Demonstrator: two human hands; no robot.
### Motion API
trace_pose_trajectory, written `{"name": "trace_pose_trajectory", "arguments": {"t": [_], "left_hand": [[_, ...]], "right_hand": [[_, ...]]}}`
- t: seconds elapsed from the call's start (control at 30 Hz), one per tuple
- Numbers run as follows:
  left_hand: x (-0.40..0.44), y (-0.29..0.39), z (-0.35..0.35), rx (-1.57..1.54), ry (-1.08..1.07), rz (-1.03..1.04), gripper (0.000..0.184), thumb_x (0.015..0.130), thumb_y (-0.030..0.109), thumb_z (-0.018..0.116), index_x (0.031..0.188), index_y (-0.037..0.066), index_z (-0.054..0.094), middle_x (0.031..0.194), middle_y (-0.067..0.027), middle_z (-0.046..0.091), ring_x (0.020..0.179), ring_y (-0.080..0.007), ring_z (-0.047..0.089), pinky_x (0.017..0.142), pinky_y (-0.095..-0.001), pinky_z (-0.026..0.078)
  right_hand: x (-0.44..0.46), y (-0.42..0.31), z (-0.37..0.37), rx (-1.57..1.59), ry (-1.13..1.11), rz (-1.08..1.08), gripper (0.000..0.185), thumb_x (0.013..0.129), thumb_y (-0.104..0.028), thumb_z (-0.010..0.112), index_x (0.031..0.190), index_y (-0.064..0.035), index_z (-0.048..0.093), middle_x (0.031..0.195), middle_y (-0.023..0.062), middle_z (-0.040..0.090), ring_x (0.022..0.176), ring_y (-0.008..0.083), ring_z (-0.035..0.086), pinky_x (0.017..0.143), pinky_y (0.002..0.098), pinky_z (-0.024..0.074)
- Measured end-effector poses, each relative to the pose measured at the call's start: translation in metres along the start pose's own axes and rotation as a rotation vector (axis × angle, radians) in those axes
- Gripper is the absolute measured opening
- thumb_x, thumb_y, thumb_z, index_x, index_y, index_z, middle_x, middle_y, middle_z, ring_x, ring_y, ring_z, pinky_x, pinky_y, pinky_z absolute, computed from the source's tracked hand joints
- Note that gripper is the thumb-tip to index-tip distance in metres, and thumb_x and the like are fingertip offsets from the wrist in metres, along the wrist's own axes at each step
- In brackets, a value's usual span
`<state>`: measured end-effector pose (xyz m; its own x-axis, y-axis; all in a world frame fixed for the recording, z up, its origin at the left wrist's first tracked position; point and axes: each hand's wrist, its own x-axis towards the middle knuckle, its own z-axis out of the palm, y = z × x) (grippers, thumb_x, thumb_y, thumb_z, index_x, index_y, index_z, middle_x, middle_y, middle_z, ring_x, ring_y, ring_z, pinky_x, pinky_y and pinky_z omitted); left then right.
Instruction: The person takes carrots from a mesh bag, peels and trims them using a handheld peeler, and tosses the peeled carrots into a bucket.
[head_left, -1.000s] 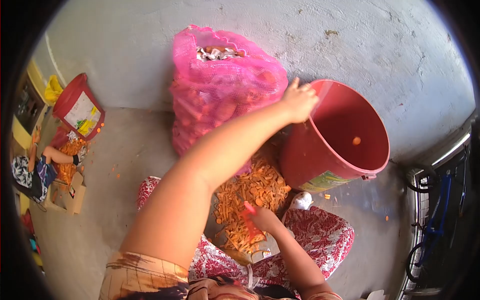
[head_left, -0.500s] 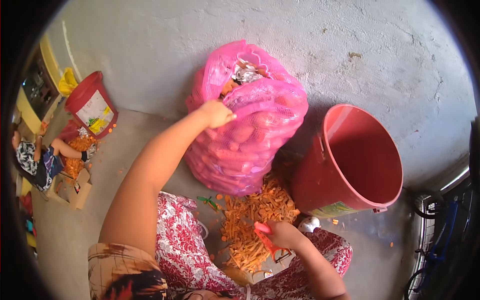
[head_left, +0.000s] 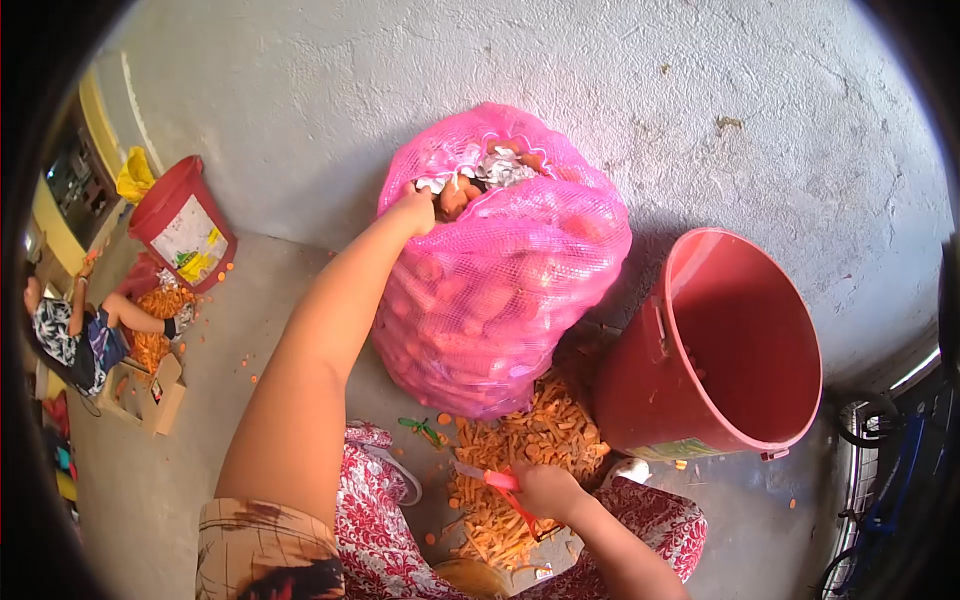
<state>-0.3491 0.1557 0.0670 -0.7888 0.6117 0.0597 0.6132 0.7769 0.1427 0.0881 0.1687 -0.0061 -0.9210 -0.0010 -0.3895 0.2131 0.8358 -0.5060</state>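
Observation:
A full pink mesh bag [head_left: 500, 290] of what look like carrots leans against the wall. My left hand [head_left: 415, 210] is at the left edge of its opening, with curled fingers gripping the mesh. Crumpled silvery material [head_left: 503, 168] and a brownish-orange carrot [head_left: 456, 198] show in the opening. Low in front, my right hand [head_left: 548, 492] is closed round a red-handled peeler [head_left: 505, 481], and a pale flat tip sticks out to the left. Beneath it, orange peelings and cut pieces [head_left: 540, 425] are heaped between my legs.
A large red bucket [head_left: 640, 385] tilts at the right of the bag. A green-handled tool [head_left: 425, 432] lies on the floor. Far left, another person [head_left: 75, 325] sits by a second red bucket [head_left: 185, 225], a cardboard box [head_left: 165, 395] and more orange pieces. A bicycle [head_left: 890, 470] stands at right.
My left hand has moved up and left from the bag's front to the opening's edge. My right hand has turned the peeler, bringing its pale tip out to the left.

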Motion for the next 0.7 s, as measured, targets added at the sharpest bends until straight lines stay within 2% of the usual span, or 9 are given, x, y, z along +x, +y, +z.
{"name": "trace_pose_trajectory", "arguments": {"t": [0.07, 0.17, 0.27, 0.37, 0.47, 0.53, 0.6, 0.67, 0.7], "left_hand": [[-0.013, 0.014, -0.012, -0.022, -0.125, -0.093, 0.055, 0.077, 0.013, 0.048, 0.128, 0.004, 0.028, 0.138, -0.021, 0.009, 0.113, -0.038, 0.04, 0.094, -0.0415, 0.035], [-0.017, 0.025, -0.021, 0.033, -0.172, -0.096, 0.06, 0.075, 0.012, 0.049, 0.13, 0.004, 0.026, 0.138, -0.0191, 0.016, 0.115, -0.037, 0.04, 0.092, -0.0395, 0.037], [-0.001, 0.018, 0.005, 0.232, -0.222, -0.101, 0.052, 0.076, 0.013, 0.048, 0.125, 0.002, 0.035, 0.13, -0.0183, 0.034, 0.112, -0.0318, 0.044, 0.087, -0.0376, 0.041], [0.004, 0.019, 0.004, 0.338, -0.295, 0.035, 0.041, 0.077, 0.014, 0.046, 0.116, -0.001, 0.047, 0.117, -0.018, 0.049, 0.106, -0.0272, 0.051, 0.083, -0.0348, 0.044], [0.012, 0.02, 0.012, 0.246, -0.189, -0.091, 0.034, 0.079, 0.018, 0.042, 0.107, 0.004, 0.055, 0.106, -0.017, 0.056, 0.099, -0.0287, 0.054, 0.084, -0.038, 0.043], [0.039, -0.002, 0.045, 0.095, -0.11, -0.145, 0.032, 0.079, 0.019, 0.042, 0.104, 0.003, 0.055, 0.1, -0.0164, 0.058, 0.094, -0.0299, 0.056, 0.081, -0.0375, 0.044], [0.04, -0.006, 0.047, 0.1, -0.048, -0.072, 0.03, 0.08, 0.02, 0.042, 0.1, 0.002, 0.056, 0.097, -0.0164, 0.059, 0.091, -0.0307, 0.057, 0.079, -0.0376, 0.044], [0.013, 0.006, 0.02, 0.26, -0.007, 0.126, 0.027, 0.081, 0.021, 0.042, 0.096, 0.003, 0.057, 0.097, -0.017, 0.059, 0.09, -0.0311, 0.057, 0.076, -0.0381, 0.045], [0.006, 0.008, 0.012, 0.232, 0.042, 0.15, 0.026, 0.081, 0.022, 0.042, 0.093, 0.004, 0.057, 0.095, -0.0161, 0.059, 0.088, -0.0309, 0.057, 0.074, -0.0383, 0.045]], "right_hand": [[-0.001, 0.0, -0.001, 0.013, -0.017, 0.006, 0.026, 0.079, -0.026, 0.051, 0.093, -0.0044, 0.049, 0.073, 0.0162, 0.06, 0.069, 0.0338, 0.06, 0.061, 0.0436, 0.0461], [-0.001, -0.004, -0.003, 0.038, -0.049, 0.015, 0.027, 0.079, -0.027, 0.051, 0.094, -0.0041, 0.048, 0.073, 0.0162, 0.06, 0.069, 0.0335, 0.06, 0.061, 0.0434, 0.0463], [0.0, -0.005, -0.006, 0.031, -0.088, 0.023, 0.029, 0.079, -0.027, 0.051, 0.095, -0.0036, 0.047, 0.073, 0.0163, 0.06, 0.07, 0.0336, 0.06, 0.061, 0.0432, 0.0464], [0.0, -0.006, -0.009, 0.064, -0.102, 0.028, 0.029, 0.079, -0.027, 0.052, 0.096, -0.0032, 0.046, 0.074, 0.0165, 0.06, 0.07, 0.0337, 0.06, 0.061, 0.0431, 0.0465], [0.001, -0.004, -0.009, 0.06, -0.111, 0.029, 0.03, 0.079, -0.028, 0.051, 0.096, -0.0032, 0.046, 0.074, 0.0167, 0.06, 0.07, 0.0339, 0.059, 0.061, 0.0433, 0.0465], [0.001, -0.003, -0.01, 0.054, -0.13, 0.036, 0.03, 0.08, -0.028, 0.051, 0.096, -0.0031, 0.046, 0.074, 0.0169, 0.06, 0.07, 0.034, 0.059, 0.061, 0.0433, 0.0465], [0.0, -0.003, -0.011, 0.051, -0.128, 0.037, 0.03, 0.08, -0.029, 0.051, 0.095, -0.0032, 0.047, 0.074, 0.0171, 0.06, 0.07, 0.034, 0.059, 0.062, 0.0433, 0.0465], [-0.001, -0.004, -0.011, 0.044, -0.126, 0.039, 0.03, 0.08, -0.029, 0.05, 0.095, -0.0032, 0.047, 0.074, 0.0172, 0.06, 0.07, 0.0341, 0.059, 0.062, 0.0433, 0.0465], [-0.001, -0.004, -0.012, 0.037, -0.125, 0.041, 0.03, 0.08, -0.029, 0.05, 0.095, -0.0032, 0.047, 0.074, 0.0173, 0.06, 0.07, 0.0342, 0.059, 0.062, 0.0433, 0.0466]]}}
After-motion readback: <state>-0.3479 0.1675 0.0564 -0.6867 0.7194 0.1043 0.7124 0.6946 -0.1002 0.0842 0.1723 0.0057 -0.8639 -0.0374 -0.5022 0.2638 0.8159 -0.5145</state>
